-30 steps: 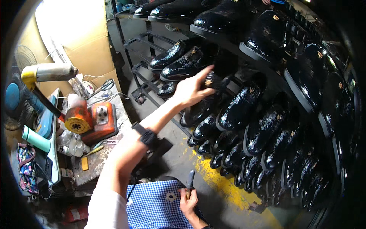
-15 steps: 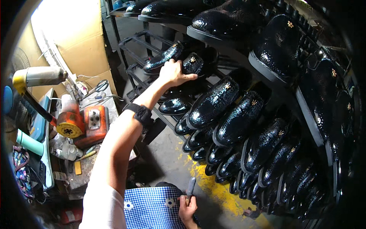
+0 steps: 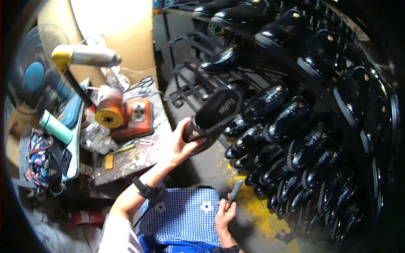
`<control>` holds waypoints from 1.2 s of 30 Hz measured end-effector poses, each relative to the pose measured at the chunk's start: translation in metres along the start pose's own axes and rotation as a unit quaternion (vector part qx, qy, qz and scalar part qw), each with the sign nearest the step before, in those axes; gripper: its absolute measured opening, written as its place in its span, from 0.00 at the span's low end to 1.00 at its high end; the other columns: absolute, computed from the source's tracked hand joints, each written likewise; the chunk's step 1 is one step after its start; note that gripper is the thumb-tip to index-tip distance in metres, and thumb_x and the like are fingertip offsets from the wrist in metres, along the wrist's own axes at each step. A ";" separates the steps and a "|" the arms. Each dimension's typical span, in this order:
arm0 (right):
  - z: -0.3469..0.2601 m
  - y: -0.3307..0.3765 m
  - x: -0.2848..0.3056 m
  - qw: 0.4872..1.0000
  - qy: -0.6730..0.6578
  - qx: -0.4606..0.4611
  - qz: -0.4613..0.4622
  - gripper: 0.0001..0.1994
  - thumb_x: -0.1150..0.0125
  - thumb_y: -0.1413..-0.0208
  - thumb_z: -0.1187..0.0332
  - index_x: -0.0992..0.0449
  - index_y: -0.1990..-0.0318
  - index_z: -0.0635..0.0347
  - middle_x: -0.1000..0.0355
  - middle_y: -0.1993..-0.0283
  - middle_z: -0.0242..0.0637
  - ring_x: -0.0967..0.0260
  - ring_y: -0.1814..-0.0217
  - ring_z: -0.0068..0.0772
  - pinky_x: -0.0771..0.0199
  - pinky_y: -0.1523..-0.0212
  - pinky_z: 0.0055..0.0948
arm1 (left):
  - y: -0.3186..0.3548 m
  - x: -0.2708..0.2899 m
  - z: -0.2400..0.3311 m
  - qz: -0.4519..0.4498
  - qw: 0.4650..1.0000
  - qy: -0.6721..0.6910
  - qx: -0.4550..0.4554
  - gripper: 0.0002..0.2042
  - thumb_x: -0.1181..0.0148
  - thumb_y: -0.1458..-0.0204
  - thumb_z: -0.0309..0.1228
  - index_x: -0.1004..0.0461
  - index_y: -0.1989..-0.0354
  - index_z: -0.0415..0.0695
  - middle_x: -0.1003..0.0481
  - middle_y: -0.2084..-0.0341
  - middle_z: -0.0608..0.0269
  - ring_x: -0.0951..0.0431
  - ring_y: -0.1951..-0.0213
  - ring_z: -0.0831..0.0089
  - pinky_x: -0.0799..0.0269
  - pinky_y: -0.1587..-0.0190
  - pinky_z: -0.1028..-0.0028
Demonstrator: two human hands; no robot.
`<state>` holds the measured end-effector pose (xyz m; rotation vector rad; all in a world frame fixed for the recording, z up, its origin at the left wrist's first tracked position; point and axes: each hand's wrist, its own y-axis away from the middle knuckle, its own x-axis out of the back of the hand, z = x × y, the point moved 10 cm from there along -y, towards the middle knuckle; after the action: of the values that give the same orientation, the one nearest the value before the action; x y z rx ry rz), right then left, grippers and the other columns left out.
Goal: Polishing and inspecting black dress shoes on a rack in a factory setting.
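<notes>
While the left hand (image 3: 179, 145) grips a glossy black shoe (image 3: 213, 116) sole-up, just off the rack (image 3: 320, 97) at right, the right hand (image 3: 225, 215) clenches a small knife (image 3: 234, 193) over a checked apron (image 3: 185, 219).

- Shoemaking workshop, by the look of it.
- Metal rack (image 3: 185, 84) loaded with rows of glossy black shoes (image 3: 295, 139).
- Cluttered worktop (image 3: 130, 158) with orange machine (image 3: 126, 116), scissors (image 3: 143, 82).
- Electric fan (image 3: 31, 80), cardboard (image 3: 126, 38) behind.

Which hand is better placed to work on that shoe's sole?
Right, probably: the right hand holds a small tool by the lap, while the left hand grips the black shoe, sole up.
</notes>
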<state>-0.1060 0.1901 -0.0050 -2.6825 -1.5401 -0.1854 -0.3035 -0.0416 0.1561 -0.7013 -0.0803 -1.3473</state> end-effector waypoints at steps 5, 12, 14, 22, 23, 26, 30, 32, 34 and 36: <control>-0.008 0.013 -0.011 0.995 0.084 0.043 -0.021 0.09 0.45 0.44 0.68 0.33 0.67 0.66 0.28 0.76 0.39 0.31 0.75 0.30 0.33 0.72 0.30 | 0.067 0.040 0.035 0.022 0.969 -0.048 -0.243 0.38 0.28 0.77 0.23 0.34 0.48 0.41 0.29 0.49 0.52 0.30 0.47 0.53 0.36 0.45 0.61; -0.004 0.017 -0.014 0.991 0.079 0.104 -0.016 0.10 0.44 0.44 0.69 0.32 0.61 0.67 0.27 0.74 0.40 0.29 0.75 0.35 0.32 0.72 0.30 | 0.113 0.072 0.045 0.035 0.949 -0.101 -0.298 0.28 0.34 0.68 0.26 0.32 0.52 0.38 0.30 0.49 0.50 0.30 0.46 0.51 0.33 0.46 0.58; -0.001 0.016 -0.013 0.992 0.059 0.107 -0.016 0.12 0.44 0.44 0.68 0.32 0.56 0.68 0.27 0.74 0.40 0.29 0.74 0.33 0.31 0.72 0.29 | 0.121 0.079 0.047 0.051 0.941 -0.107 -0.316 0.26 0.35 0.66 0.28 0.31 0.53 0.38 0.29 0.49 0.50 0.30 0.46 0.51 0.33 0.45 0.57; 0.002 0.015 -0.011 0.992 0.077 0.099 -0.019 0.15 0.44 0.42 0.65 0.33 0.53 0.67 0.26 0.74 0.38 0.30 0.73 0.26 0.31 0.70 0.26 | 0.141 0.077 0.046 0.058 0.909 -0.194 -0.365 0.17 0.38 0.57 0.32 0.30 0.58 0.41 0.27 0.53 0.50 0.28 0.49 0.50 0.32 0.47 0.55; -0.001 0.015 -0.011 0.992 0.059 0.109 -0.018 0.15 0.44 0.42 0.66 0.33 0.54 0.67 0.27 0.74 0.38 0.30 0.73 0.27 0.31 0.70 0.27 | 0.142 0.075 0.045 0.052 0.907 -0.201 -0.367 0.16 0.38 0.58 0.31 0.29 0.59 0.42 0.26 0.53 0.50 0.28 0.49 0.51 0.33 0.46 0.55; -0.006 0.015 -0.012 0.990 0.067 0.126 -0.016 0.14 0.44 0.43 0.67 0.33 0.55 0.67 0.27 0.75 0.38 0.30 0.74 0.28 0.31 0.70 0.27 | 0.145 0.067 0.044 0.041 0.893 -0.231 -0.384 0.14 0.39 0.58 0.30 0.29 0.60 0.43 0.26 0.54 0.52 0.27 0.49 0.54 0.33 0.46 0.57; -0.006 0.013 -0.012 0.993 0.063 0.097 -0.013 0.11 0.45 0.44 0.69 0.33 0.58 0.68 0.28 0.76 0.39 0.31 0.75 0.30 0.32 0.72 0.29 | 0.138 0.062 0.042 0.026 0.911 -0.206 -0.355 0.17 0.39 0.60 0.27 0.28 0.58 0.45 0.26 0.52 0.55 0.27 0.49 0.57 0.31 0.47 0.61; -0.003 0.011 -0.012 0.995 0.066 0.069 -0.013 0.09 0.45 0.45 0.71 0.32 0.61 0.68 0.28 0.76 0.40 0.31 0.76 0.32 0.32 0.73 0.30 | 0.124 0.059 0.039 0.010 0.935 -0.169 -0.313 0.19 0.37 0.63 0.27 0.27 0.57 0.43 0.27 0.52 0.53 0.28 0.48 0.56 0.31 0.47 0.60; -0.020 0.014 -0.014 0.976 0.170 0.138 0.001 0.07 0.45 0.45 0.69 0.32 0.69 0.65 0.29 0.78 0.41 0.31 0.78 0.39 0.33 0.75 0.35 | 0.100 0.060 0.032 0.015 0.969 -0.067 -0.238 0.29 0.33 0.70 0.24 0.29 0.52 0.39 0.27 0.52 0.50 0.26 0.50 0.54 0.29 0.49 0.64; -0.009 0.012 -0.018 0.989 0.125 0.071 -0.029 0.08 0.45 0.44 0.68 0.32 0.68 0.64 0.28 0.78 0.40 0.29 0.76 0.38 0.32 0.74 0.35 | 0.069 0.055 0.029 0.018 0.980 -0.046 -0.192 0.32 0.31 0.70 0.23 0.31 0.49 0.40 0.25 0.56 0.51 0.24 0.55 0.59 0.28 0.53 0.67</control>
<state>-0.1055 0.1679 0.0019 -2.4027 -1.4939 -0.3826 -0.2176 -0.0709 0.1748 -1.0848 0.1223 -1.3085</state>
